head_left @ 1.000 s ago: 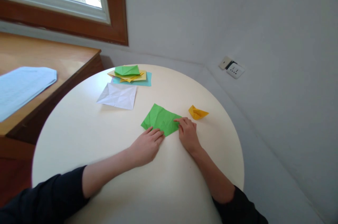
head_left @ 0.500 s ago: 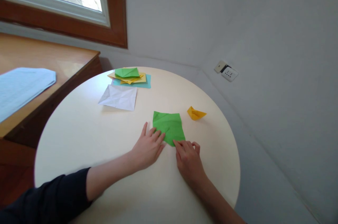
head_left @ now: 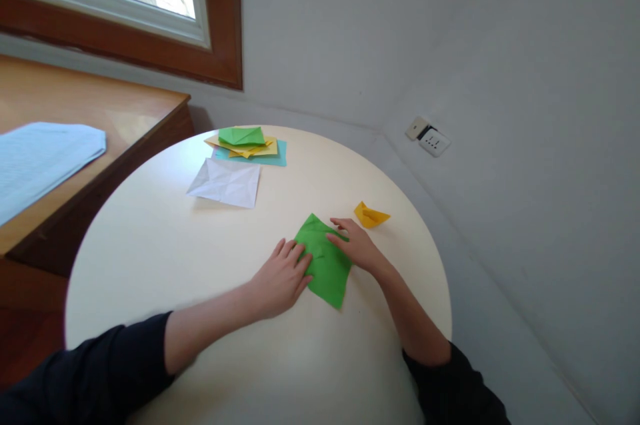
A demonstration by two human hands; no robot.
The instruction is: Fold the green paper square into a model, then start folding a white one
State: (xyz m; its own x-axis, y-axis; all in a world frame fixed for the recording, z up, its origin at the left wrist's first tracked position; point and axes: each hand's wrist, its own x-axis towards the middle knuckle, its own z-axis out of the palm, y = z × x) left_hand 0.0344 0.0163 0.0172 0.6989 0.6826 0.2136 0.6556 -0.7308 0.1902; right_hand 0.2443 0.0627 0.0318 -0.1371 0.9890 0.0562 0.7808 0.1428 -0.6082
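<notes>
Fingers of both hands are lying spread and flat on the green paper (head_left: 325, 263), pressing it to the table rather than pinching it: the left hand (head_left: 283, 276) is covering the sheet's left edge, and the right hand (head_left: 356, 246) is resting on its upper right edge with the fingertips pointing left across it. Neither hand is closed around anything.

Compared with half a second ago, the sheet is sitting turned: it was lying almost square to the person then, and now it is standing as a diamond, one corner pointing toward the near rim. The right hand was at the sheet's near corner then and is now on the far side, so the paper is being rotated in place, which I judge to be a repositioning between creases rather than a fold itself.

Nearest the person, the round table (head_left: 150, 258) is showing bare top between the sleeves and the sheet, with room to slide the paper closer. The right rim is lying close beyond the right forearm. Just past the right hand a small folded yellow paper (head_left: 371, 215) is sitting near that rim, apart from the fingers. Farther off a white sheet (head_left: 226, 183) is lying flat, and beyond it a stack of coloured papers (head_left: 247, 143) is resting by the far edge.
</notes>
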